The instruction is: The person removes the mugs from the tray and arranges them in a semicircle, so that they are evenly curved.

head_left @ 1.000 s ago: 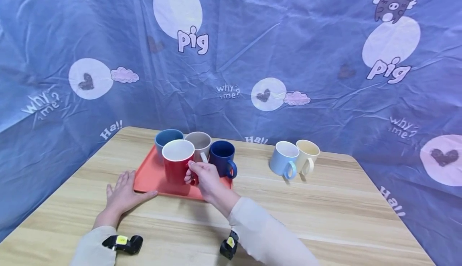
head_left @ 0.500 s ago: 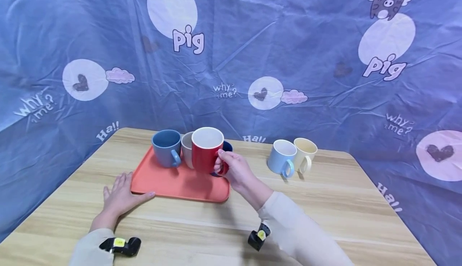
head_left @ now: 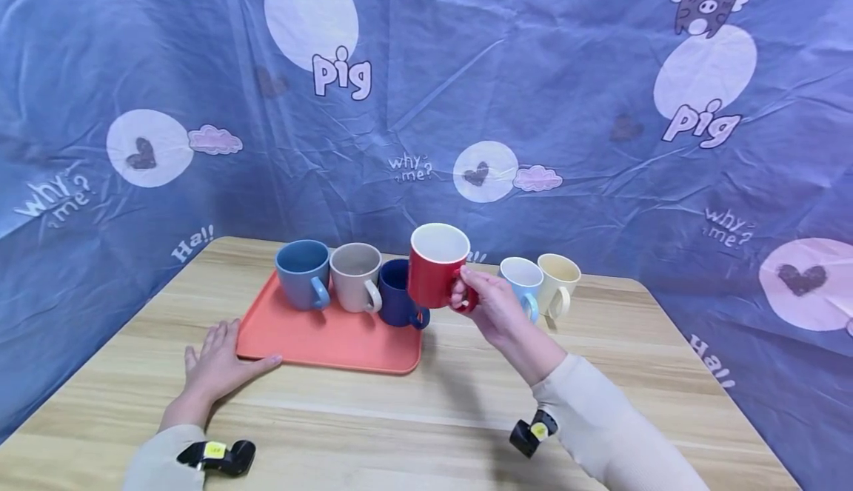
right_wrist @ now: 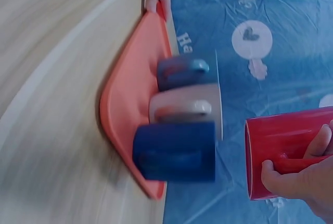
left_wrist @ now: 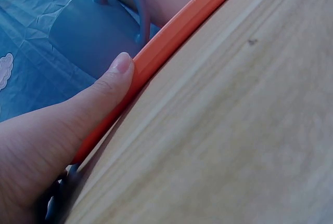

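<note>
A red mug [head_left: 433, 276] with a white inside is held up by its handle in my right hand [head_left: 496, 306], just right of the tray and above the table. My left hand [head_left: 216, 365] lies with spread fingers at the near left corner of the orange-red tray [head_left: 326, 339], its thumb along the tray's front edge in the left wrist view. Along the tray's back stand a teal-blue mug [head_left: 300, 276], a light grey mug [head_left: 353, 276] and a navy mug [head_left: 396, 298], upright with handles toward the front right.
Right of the red mug, a light blue mug [head_left: 521, 275], partly hidden by my right hand, and a cream mug [head_left: 558, 284] stand side by side on the wooden table [head_left: 373, 432]. A blue printed cloth [head_left: 426, 106] hangs behind the table.
My right hand has lifted the red mug from over the tray's front and carried it right, past the navy mug and off the tray. The left hand has stayed at the tray corner.
</note>
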### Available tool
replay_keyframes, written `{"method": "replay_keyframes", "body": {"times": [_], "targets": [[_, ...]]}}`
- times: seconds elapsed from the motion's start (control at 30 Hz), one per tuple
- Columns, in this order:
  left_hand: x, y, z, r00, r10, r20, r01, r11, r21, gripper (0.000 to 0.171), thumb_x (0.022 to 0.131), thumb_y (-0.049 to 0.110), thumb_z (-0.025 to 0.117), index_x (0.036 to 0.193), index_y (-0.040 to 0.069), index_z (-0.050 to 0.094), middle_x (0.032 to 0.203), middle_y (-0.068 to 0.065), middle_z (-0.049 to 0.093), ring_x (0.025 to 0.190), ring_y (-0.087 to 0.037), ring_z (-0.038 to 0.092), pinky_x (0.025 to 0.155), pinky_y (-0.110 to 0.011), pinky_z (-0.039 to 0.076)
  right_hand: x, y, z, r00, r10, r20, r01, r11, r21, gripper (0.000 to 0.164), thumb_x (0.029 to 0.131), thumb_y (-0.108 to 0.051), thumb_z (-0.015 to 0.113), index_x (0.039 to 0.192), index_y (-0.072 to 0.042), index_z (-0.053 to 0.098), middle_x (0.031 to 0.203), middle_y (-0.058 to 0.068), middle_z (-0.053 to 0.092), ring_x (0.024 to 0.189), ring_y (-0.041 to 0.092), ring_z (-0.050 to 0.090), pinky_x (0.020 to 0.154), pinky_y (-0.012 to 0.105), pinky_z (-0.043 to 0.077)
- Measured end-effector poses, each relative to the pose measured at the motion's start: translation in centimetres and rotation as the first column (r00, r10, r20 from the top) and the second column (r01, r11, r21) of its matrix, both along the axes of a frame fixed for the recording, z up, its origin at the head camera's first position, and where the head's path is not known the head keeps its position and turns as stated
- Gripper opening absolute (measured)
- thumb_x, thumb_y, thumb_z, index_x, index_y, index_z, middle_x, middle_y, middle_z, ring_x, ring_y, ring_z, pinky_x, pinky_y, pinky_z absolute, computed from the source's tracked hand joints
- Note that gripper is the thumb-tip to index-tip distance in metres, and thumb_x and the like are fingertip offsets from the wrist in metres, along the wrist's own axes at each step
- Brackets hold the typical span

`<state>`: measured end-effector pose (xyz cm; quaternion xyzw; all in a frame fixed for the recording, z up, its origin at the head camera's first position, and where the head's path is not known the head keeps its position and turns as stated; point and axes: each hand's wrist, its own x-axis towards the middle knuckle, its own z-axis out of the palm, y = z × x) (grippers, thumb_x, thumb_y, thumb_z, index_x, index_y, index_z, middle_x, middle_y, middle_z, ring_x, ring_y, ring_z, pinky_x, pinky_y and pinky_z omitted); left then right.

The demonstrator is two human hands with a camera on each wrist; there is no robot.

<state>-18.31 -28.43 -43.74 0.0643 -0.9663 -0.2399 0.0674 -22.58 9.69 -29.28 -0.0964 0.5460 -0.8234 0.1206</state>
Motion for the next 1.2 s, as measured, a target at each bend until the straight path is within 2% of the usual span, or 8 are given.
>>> {"method": "replay_keyframes", "body": {"times": [0.33,0.6,0.8,0.97,1.07,1.2], "targets": [[0.1,0.0,0.1,1.0,-0.001,0.002,0.001,1.0,0.003,0.114,0.062,0.069,0.056,0.132,-0.01,0.013,0.129,-0.04,0.012,0.119,-0.051,0.002,0.084,-0.065,-0.012,-0.2,5.2,0.2,0.999,-0.016,-0.033,0.015,1.0,-0.01,0.035,0.093,-0.007,0.033,0.067,-0.007,0.056,0.059,0.0,0.05,0.053,0.009,0.047,0.064,0.024,0.044],[0.1,-0.1,0.0,1.0,-0.005,0.005,0.005,1.0,0.009,0.114,0.062,0.068,0.056,0.132,-0.011,0.013,0.129,-0.04,0.011,0.119,-0.05,0.002,0.084,-0.065,-0.013,-0.2,9.9,0.6,0.998,-0.027,-0.053,0.02,0.991,-0.129,0.035,0.093,-0.007,0.035,0.069,-0.001,0.06,0.06,0.004,0.055,0.053,0.012,0.052,0.064,0.024,0.046],[0.2,0.0,0.1,1.0,-0.002,0.008,0.002,1.0,0.011,0.115,0.061,0.069,0.056,0.132,-0.011,0.013,0.128,-0.04,0.011,0.119,-0.05,0.001,0.084,-0.065,-0.013,-0.5,13.6,0.6,0.995,0.023,-0.096,-0.046,0.969,-0.245,0.03,0.094,-0.007,0.035,0.075,0.004,0.056,0.063,0.009,0.053,0.056,0.018,0.051,0.069,0.029,0.045],[0.1,0.1,0.1,1.0,0.001,0.002,-0.001,1.0,0.013,0.115,0.061,0.069,0.056,0.132,-0.011,0.013,0.129,-0.04,0.011,0.12,-0.05,0.001,0.084,-0.064,-0.014,-0.6,16.7,0.3,0.987,0.065,-0.146,-0.108,0.946,-0.307,0.036,0.095,-0.006,0.028,0.075,0.007,0.055,0.066,0.014,0.054,0.061,0.023,0.052,0.072,0.033,0.044],[0.0,0.1,0.0,1.0,0.002,0.001,-0.002,1.0,0.014,0.115,0.061,0.069,0.056,0.132,-0.01,0.013,0.129,-0.04,0.01,0.12,-0.05,0.001,0.084,-0.064,-0.014,-0.5,18.4,-0.1,0.991,0.054,-0.123,-0.094,0.93,-0.356,0.034,0.095,-0.005,0.028,0.078,0.008,0.054,0.067,0.016,0.054,0.062,0.025,0.052,0.072,0.034,0.044],[0.0,0.0,0.0,1.0,0.0,-0.002,0.0,1.0,0.008,0.115,0.061,0.069,0.056,0.132,-0.01,0.013,0.129,-0.039,0.01,0.12,-0.05,0.001,0.084,-0.064,-0.014,-0.6,20.1,-1.0,0.998,-0.008,-0.067,-0.02,0.915,-0.403,0.03,0.094,-0.004,0.031,0.077,0.009,0.052,0.065,0.017,0.053,0.059,0.026,0.051,0.068,0.034,0.045]]}}
